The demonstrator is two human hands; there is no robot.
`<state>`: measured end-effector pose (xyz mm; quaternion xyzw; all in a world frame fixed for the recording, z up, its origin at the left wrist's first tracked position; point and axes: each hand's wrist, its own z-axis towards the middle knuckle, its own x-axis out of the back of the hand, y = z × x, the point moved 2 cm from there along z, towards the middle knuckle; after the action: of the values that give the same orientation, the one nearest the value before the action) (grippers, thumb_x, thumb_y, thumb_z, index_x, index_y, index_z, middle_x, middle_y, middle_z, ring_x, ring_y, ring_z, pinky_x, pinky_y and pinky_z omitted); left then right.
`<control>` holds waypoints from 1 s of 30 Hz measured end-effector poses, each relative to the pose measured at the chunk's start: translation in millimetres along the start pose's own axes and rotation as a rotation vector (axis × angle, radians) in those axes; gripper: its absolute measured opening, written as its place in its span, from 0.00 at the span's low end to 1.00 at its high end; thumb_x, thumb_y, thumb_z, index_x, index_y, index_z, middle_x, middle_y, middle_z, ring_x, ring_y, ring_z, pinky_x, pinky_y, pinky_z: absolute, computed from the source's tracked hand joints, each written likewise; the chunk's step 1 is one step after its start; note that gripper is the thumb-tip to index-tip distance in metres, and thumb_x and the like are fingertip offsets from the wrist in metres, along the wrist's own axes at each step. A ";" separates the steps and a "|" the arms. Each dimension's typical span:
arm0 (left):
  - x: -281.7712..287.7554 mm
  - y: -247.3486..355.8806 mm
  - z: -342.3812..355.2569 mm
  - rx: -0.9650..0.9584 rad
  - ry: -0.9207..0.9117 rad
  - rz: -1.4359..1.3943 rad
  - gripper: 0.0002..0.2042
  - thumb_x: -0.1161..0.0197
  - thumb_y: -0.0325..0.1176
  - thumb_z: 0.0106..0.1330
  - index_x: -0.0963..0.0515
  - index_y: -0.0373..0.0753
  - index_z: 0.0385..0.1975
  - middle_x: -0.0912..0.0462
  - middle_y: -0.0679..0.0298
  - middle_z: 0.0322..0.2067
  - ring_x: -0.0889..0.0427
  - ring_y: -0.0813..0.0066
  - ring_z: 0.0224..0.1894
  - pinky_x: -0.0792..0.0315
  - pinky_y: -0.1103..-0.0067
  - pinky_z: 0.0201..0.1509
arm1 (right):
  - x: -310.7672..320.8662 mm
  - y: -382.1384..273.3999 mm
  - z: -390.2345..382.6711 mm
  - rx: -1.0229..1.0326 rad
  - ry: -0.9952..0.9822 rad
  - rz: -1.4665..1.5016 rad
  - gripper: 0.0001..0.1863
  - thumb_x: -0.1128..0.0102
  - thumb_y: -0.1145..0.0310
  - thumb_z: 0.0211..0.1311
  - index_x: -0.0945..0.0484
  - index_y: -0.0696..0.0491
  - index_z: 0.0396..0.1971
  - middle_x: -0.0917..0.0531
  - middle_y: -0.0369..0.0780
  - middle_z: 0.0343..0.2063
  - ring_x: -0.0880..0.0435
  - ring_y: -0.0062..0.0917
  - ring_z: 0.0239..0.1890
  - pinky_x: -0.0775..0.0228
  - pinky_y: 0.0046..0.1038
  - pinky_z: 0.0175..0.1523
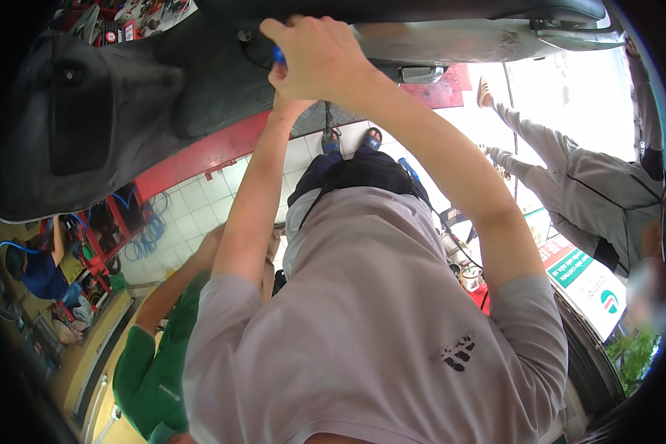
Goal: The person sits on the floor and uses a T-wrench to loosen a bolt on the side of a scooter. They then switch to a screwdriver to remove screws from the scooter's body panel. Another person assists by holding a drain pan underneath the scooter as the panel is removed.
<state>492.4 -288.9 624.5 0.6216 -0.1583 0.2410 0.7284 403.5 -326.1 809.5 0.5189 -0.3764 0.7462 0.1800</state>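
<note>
My right hand [318,59] is closed at the top of the view, its fingers curled over a blue object [278,55]. Only a small part of that object shows between the fingers, so its kind is not clear. Just below and partly behind the right hand, my left hand [292,106] is closed around the same spot, with most of its fingers hidden. Both hands are over the black plastic body of a motor scooter [222,81], beside a round dark recess [253,50] in it.
A red lift platform [200,159] runs under the scooter. A person in a green shirt [152,370] is close at my left; another in grey [607,185] is at the right. Red shelving with blue hoses [146,233] stands at the left, and a signboard [588,285] at the right.
</note>
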 end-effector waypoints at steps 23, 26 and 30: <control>24.3 23.0 5.1 -0.049 0.172 0.032 0.06 0.30 0.29 0.54 0.17 0.34 0.28 0.17 0.56 0.21 0.16 0.64 0.25 0.24 0.73 0.31 | 7.6 15.1 14.0 0.252 0.042 0.044 0.09 0.41 0.68 0.56 0.22 0.57 0.33 0.21 0.49 0.30 0.17 0.45 0.30 0.23 0.42 0.38; 28.2 18.8 4.4 -0.007 0.229 -0.108 0.05 0.30 0.28 0.54 0.17 0.34 0.27 0.17 0.57 0.20 0.16 0.64 0.23 0.25 0.73 0.29 | 4.9 14.9 17.0 0.307 0.011 0.028 0.08 0.42 0.70 0.55 0.23 0.57 0.33 0.20 0.49 0.30 0.16 0.44 0.30 0.23 0.41 0.37; 26.8 10.5 0.3 0.028 0.230 0.052 0.06 0.30 0.29 0.54 0.17 0.33 0.26 0.17 0.57 0.20 0.16 0.64 0.22 0.26 0.75 0.29 | 0.9 16.4 20.6 0.309 0.051 0.028 0.07 0.44 0.69 0.57 0.23 0.57 0.32 0.19 0.49 0.30 0.16 0.45 0.30 0.23 0.42 0.37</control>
<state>509.0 -283.8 647.5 0.5955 -0.0864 0.3315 0.7266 405.5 -352.4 807.8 0.5157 -0.2597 0.8106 0.0972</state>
